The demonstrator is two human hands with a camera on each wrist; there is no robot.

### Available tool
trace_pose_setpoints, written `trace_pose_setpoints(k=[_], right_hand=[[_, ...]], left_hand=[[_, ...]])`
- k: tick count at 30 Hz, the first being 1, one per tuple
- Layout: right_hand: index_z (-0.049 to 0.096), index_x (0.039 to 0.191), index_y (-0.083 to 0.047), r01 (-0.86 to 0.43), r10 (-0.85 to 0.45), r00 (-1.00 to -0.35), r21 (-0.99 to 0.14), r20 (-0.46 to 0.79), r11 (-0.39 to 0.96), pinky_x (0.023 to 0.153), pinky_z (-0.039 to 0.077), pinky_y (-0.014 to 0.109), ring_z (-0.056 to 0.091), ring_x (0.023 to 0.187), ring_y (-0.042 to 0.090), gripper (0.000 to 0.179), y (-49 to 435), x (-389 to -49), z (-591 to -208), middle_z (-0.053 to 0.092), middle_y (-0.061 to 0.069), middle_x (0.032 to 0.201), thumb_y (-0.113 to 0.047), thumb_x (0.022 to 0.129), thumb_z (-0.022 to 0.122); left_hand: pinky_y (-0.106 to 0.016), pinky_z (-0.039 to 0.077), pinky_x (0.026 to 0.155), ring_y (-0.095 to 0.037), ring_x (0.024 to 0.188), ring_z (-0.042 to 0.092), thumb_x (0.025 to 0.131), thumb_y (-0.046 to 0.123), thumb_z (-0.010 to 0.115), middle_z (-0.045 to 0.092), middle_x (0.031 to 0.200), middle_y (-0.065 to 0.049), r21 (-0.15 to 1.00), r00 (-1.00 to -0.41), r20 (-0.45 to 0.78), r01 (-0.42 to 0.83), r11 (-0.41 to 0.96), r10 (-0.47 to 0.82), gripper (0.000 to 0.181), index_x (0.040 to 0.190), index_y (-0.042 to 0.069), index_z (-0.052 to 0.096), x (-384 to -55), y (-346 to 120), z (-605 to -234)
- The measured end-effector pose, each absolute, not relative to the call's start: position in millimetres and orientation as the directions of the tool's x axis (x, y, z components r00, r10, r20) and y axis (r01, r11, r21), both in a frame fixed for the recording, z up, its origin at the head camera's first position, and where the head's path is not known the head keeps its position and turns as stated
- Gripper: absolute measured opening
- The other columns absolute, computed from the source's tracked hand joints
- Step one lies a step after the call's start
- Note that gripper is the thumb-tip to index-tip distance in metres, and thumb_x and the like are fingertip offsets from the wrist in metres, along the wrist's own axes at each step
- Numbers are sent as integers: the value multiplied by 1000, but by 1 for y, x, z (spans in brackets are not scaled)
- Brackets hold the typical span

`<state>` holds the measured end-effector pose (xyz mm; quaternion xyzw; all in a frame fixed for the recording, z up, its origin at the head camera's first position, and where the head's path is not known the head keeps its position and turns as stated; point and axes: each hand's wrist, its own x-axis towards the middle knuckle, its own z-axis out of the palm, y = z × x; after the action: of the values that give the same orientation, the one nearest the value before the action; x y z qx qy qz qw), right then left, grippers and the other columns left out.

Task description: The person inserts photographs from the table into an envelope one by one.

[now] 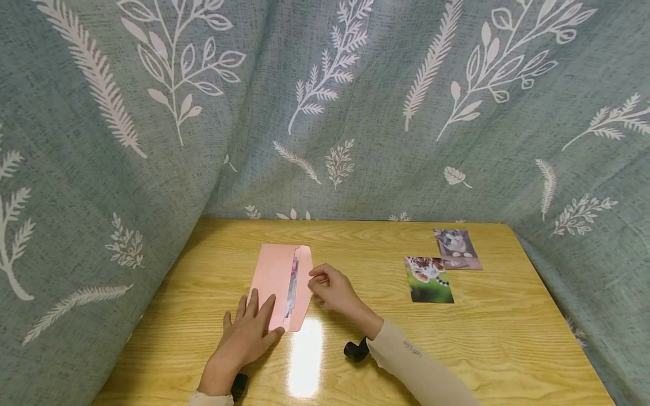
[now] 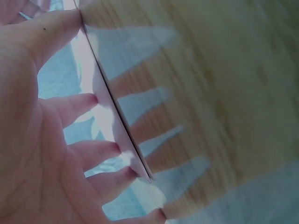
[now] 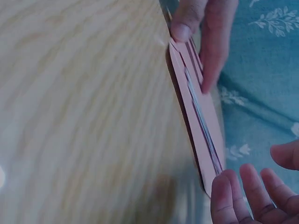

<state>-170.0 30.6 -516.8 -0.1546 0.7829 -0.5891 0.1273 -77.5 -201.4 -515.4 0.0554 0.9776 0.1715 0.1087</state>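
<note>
A pink envelope [image 1: 269, 268] lies on the wooden table, its unfolded flap [image 1: 303, 282] pointing right. Inside its opening shows a narrow strip of a picture card [image 1: 291, 290], the rest of it hidden by the envelope. My left hand [image 1: 246, 335] rests on the envelope's lower part with fingers spread and thumb at the near edge. Beside the flap's outer edge is my right hand [image 1: 335, 288], its fingers loosely bent. In the right wrist view, the right fingertips [image 3: 222, 186] overlap the envelope's end and the thumb stands apart from them.
Toward the right of the table lie a tiger cub picture [image 1: 429, 282] and a greyish animal picture [image 1: 459, 248], their corners overlapping. A leaf-patterned curtain [image 1: 325, 113] hangs behind and along the sides. Black wrist devices [image 1: 356, 351] sit under the forearms.
</note>
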Motion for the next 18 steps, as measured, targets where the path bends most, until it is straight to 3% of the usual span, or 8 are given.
trace_pose_setpoints(k=[9, 18], right_hand=[[62, 123, 2, -156, -375, -927, -936, 29, 314, 76, 54, 34, 64, 92, 23, 28, 74, -169, -501, 65, 7, 107, -16, 101, 62], [64, 122, -3, -210, -340, -937, -906, 79, 368, 86, 51, 40, 63, 97, 23, 28, 117, -176, -491, 68, 5, 106, -20, 100, 65]], left_hand=[[-81, 10, 103, -52, 146, 11, 97, 51, 62, 15, 161, -29, 363, -968, -196, 75, 929, 155, 75, 158, 16, 34, -75, -202, -514], [-80, 9, 103, -52, 146, 10, 96, 53, 61, 14, 161, -30, 369, -967, -202, 71, 927, 154, 77, 158, 16, 34, -76, -202, -513]])
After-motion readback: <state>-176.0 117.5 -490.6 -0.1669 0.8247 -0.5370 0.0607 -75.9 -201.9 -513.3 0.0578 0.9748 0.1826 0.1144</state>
